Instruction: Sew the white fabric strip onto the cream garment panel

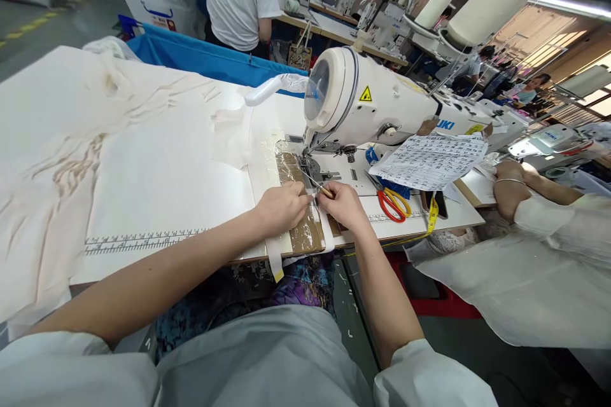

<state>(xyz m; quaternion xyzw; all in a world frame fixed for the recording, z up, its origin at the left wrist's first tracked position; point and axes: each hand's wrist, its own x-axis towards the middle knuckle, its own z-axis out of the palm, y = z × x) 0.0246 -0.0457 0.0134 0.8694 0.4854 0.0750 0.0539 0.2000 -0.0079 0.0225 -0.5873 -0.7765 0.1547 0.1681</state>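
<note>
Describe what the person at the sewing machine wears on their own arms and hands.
Both forearms are bare, and so are the left hand and right hand: no gloves, rings or watch show. Pale grey-white sleeves end near the elbows, loose and plain, without markings.

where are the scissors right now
In the head view the scissors, with yellow and red handles, lie on the sewing table just right of the right hand, below the printed paper sheet and beside the yellow tape measure.
</note>
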